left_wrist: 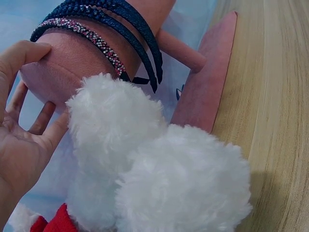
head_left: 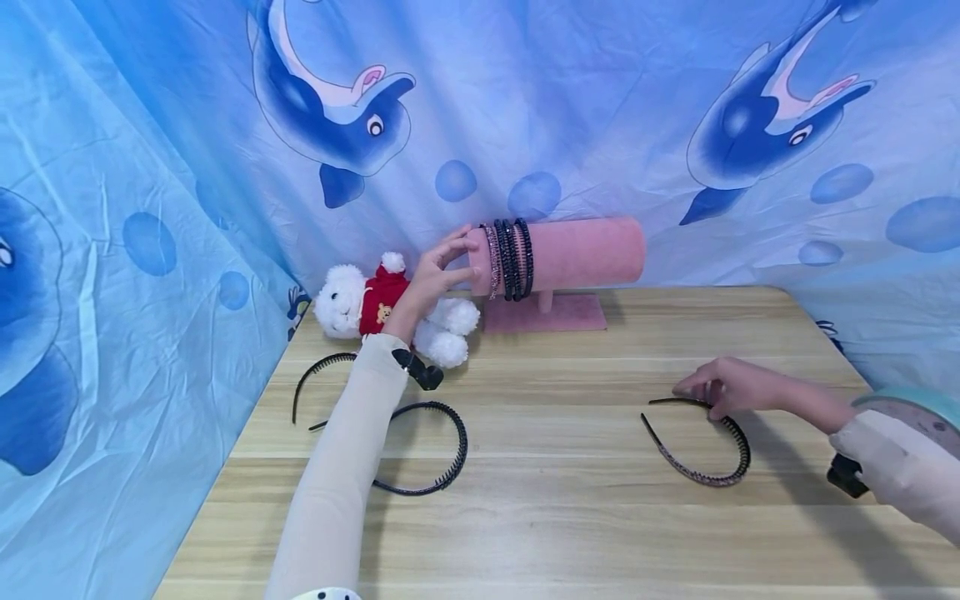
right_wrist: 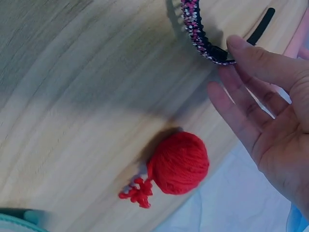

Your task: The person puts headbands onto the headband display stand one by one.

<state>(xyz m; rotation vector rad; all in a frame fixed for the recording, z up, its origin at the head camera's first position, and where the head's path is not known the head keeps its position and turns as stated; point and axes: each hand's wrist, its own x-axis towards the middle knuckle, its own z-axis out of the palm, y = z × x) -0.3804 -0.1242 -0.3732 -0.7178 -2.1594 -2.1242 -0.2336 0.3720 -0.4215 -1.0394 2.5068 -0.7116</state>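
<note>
My left hand (head_left: pixel 432 279) holds the left end of a pink padded headband stand (head_left: pixel 588 250), thumb on its side and fingers around the end. Several headbands (head_left: pixel 510 258), black ones and a pink-speckled one, are looped over the stand near that hand. On the right, my right hand (head_left: pixel 738 387) pinches one arm of a pink-speckled headband (head_left: pixel 708 478) between thumb and fingers; its toothed inner edge shows. A white plush toy in a red top (head_left: pixel 384 296) lies beside the left wrist, its fluffy legs (left_wrist: pixel 183 179) close to the left wrist camera.
Black toothed headbands (head_left: pixel 459 446) lie on the wooden table (head_left: pixel 555 533), partly hidden by the left sleeve. A ball of red yarn (right_wrist: pixel 178 162) sits near the table edge. A teal-rimmed round object (head_left: pixel 918 404) is at the right. A dolphin-print curtain (head_left: pixel 570 108) hangs behind.
</note>
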